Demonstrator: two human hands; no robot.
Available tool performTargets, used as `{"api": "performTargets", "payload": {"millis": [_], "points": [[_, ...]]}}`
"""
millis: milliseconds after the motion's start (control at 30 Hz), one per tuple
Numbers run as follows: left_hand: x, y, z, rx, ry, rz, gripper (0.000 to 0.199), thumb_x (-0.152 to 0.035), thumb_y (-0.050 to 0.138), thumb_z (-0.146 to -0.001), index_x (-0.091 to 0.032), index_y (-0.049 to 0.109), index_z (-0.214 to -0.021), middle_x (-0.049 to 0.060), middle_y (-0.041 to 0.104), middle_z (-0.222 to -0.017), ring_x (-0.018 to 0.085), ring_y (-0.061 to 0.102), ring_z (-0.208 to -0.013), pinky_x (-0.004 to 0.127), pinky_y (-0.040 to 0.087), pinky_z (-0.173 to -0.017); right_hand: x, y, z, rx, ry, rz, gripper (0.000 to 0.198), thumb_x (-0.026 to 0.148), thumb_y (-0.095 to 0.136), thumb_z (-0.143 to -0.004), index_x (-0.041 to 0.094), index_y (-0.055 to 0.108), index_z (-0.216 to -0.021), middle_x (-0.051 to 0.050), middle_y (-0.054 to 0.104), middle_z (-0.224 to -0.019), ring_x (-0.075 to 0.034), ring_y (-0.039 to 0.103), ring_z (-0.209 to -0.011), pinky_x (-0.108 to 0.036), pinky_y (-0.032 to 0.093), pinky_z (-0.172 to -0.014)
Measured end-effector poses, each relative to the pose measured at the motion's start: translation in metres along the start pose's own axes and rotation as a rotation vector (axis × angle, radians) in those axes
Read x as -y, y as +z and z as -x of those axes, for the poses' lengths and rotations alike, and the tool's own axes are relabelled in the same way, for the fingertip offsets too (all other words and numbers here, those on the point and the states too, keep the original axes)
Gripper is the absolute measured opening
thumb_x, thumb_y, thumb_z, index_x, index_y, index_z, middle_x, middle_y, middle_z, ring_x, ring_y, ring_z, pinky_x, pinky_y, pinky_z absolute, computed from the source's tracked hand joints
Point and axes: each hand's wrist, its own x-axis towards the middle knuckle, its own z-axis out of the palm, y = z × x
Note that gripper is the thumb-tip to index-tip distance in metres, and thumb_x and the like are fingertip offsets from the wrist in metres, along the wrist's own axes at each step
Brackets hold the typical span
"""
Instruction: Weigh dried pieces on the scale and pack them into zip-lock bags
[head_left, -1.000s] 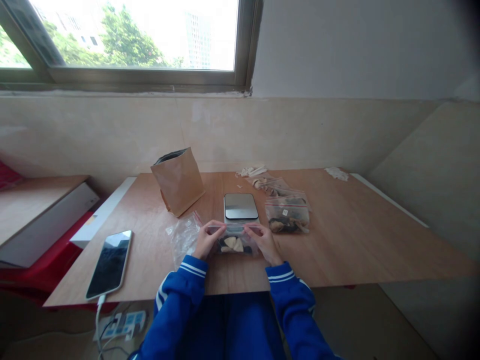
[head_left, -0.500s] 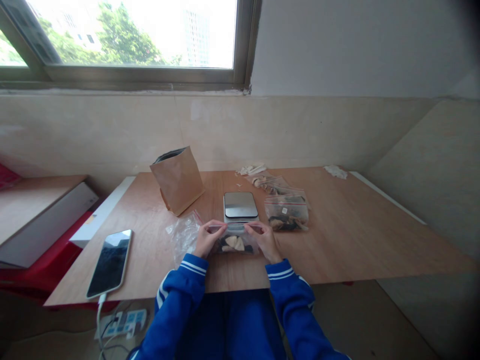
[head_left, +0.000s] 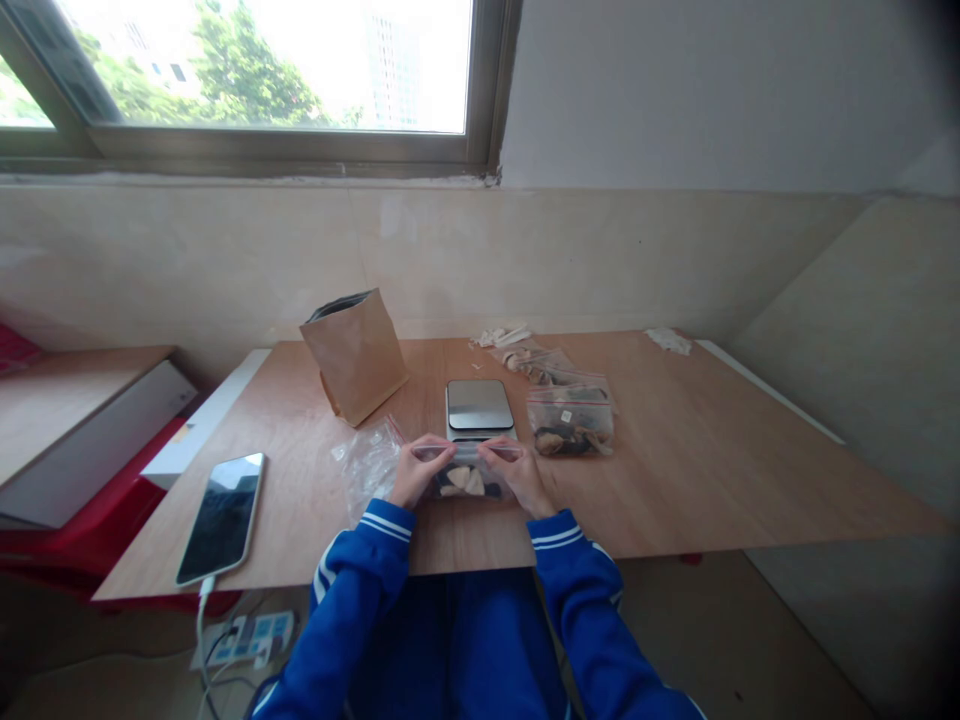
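Observation:
A clear zip bag (head_left: 469, 484) with pale and dark dried pieces inside is at the table's front, just before a small digital scale (head_left: 480, 405). My left hand (head_left: 418, 472) pinches the left part of the bag's top edge. On the right part of that same edge, my right hand (head_left: 517, 470) has its thumb and fingers closed. The bag's lower part rests on or close to the tabletop. Beside my left hand lies a heap of clear plastic bags (head_left: 369, 462).
A brown paper pouch (head_left: 356, 355) stands open at back left. Filled zip bags (head_left: 571, 422) lie right of the scale. The phone (head_left: 223, 520) is at the left with its cable plugged in. White scraps (head_left: 669, 341) lie at the back of the wooden table (head_left: 720, 450).
My right hand has moved slightly left along the bag's top edge, closer to my left hand. The whole view has shifted a little; the other things stay put.

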Motion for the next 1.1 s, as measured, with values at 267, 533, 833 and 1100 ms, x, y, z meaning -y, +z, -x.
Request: {"api": "performTargets", "payload": {"millis": [267, 533, 833, 1100], "points": [[-0.003, 0.002, 0.001, 0.019, 0.036, -0.013, 0.03, -0.042, 0.073, -0.073, -0.013, 0.073, -0.081, 0.008, 0.073, -0.08, 0.02, 0.067, -0.077, 0.028, 0.051, -0.07, -0.003, 0.002, -0.001, 0.038, 0.001, -0.023, 0.03, 0.046, 0.076, -0.07, 0.017, 0.073, -0.079, -0.005, 0.073, -0.079, -0.02, 0.068, -0.075, -0.031, 0.055, -0.071], [-0.014, 0.01, 0.005, 0.025, 0.069, 0.013, 0.029, -0.041, 0.073, -0.073, -0.013, 0.072, -0.081, 0.009, 0.073, -0.082, 0.021, 0.067, -0.079, 0.031, 0.054, -0.073, 0.0, 0.011, 0.0, 0.027, -0.044, -0.056, 0.025, 0.042, 0.078, -0.068, 0.02, 0.073, -0.078, -0.004, 0.074, -0.079, -0.02, 0.068, -0.076, -0.033, 0.055, -0.075], [-0.018, 0.017, 0.008, -0.062, 0.193, -0.056, 0.025, -0.04, 0.068, -0.078, -0.016, 0.071, -0.081, 0.007, 0.072, -0.084, 0.018, 0.066, -0.081, 0.028, 0.051, -0.076, 0.013, 0.019, 0.004, -0.062, -0.151, 0.017, 0.02, 0.039, 0.072, -0.075, 0.02, 0.072, -0.078, -0.004, 0.072, -0.08, -0.02, 0.067, -0.077, -0.031, 0.054, -0.074], [-0.028, 0.017, 0.009, -0.01, 0.23, -0.072, 0.026, -0.041, 0.065, -0.081, -0.016, 0.072, -0.086, 0.009, 0.072, -0.089, 0.02, 0.066, -0.086, 0.03, 0.052, -0.078, 0.02, 0.022, 0.005, -0.066, -0.159, 0.018, 0.022, 0.041, 0.071, -0.077, 0.019, 0.073, -0.08, -0.004, 0.073, -0.081, -0.02, 0.067, -0.079, -0.032, 0.052, -0.076]]}}
